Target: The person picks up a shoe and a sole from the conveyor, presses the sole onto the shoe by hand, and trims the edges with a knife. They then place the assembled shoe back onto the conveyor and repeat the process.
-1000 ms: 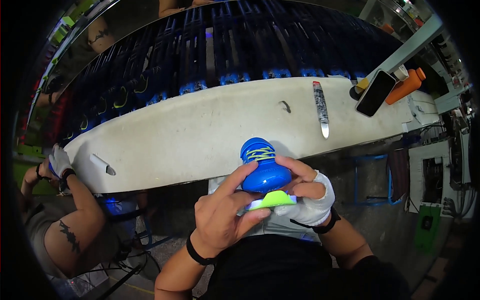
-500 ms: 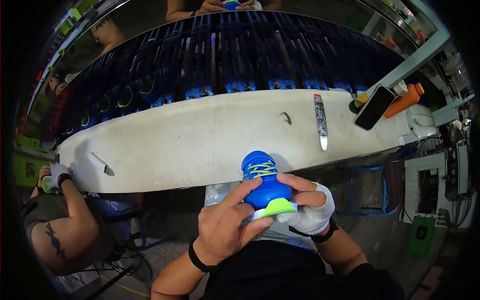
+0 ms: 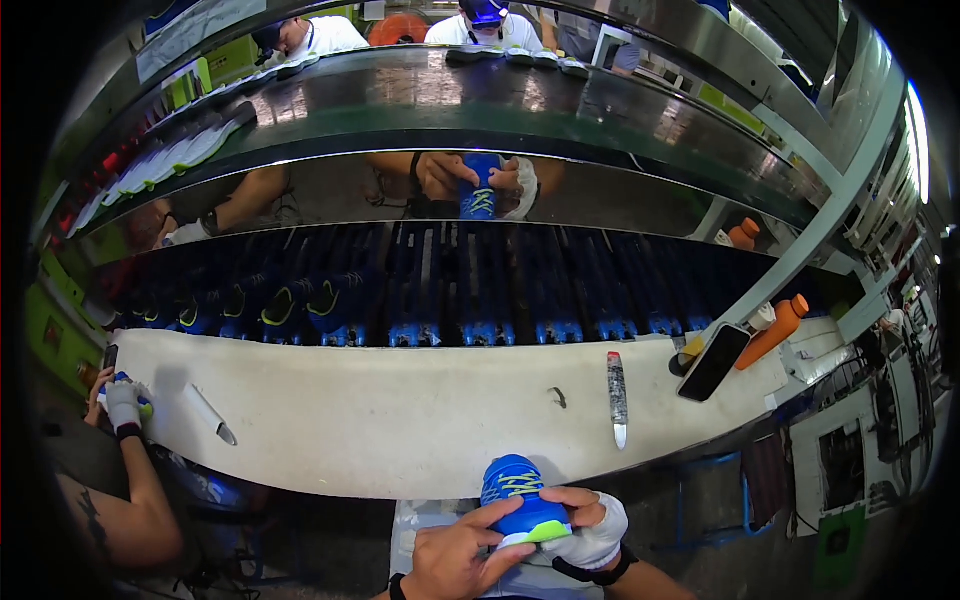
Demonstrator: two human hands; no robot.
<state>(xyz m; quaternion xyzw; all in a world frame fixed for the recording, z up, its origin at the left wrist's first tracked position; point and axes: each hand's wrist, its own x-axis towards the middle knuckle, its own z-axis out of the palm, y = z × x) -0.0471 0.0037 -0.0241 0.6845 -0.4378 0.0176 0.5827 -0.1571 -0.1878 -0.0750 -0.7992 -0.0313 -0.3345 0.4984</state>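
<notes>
Blue upper, yellow-green laces and a white-and-lime sole make up the shoe (image 3: 528,478), held just off the near edge of the pale worktable (image 3: 340,425), slightly right of the middle. The person's left hand (image 3: 447,556) is bare, its fingers curled and its thumb bent, gripping the shoe's near end from the left. The right hand (image 3: 597,532), in a white glove that leaves the thumb and some fingertips bare, closes on it from the right, fingers against the blue upper. Between the hands, the lime part of the sole faces near.

On the table, farther off and to the right, lies a knife (image 3: 617,402) with a dark speckled handle, its blade pointing near; a small dark scrap (image 3: 557,398) is left of it. At the right end a phone (image 3: 714,364) leans at a tilt beside an orange bottle (image 3: 772,333). Toward the left end rests a white-handled tool (image 3: 209,412). At the far left, a co-worker's gloved hand (image 3: 124,405) holds a blue item. Along the table's far side runs a dark slatted rack (image 3: 500,285), with dark shoes (image 3: 282,306) on its left part.
</notes>
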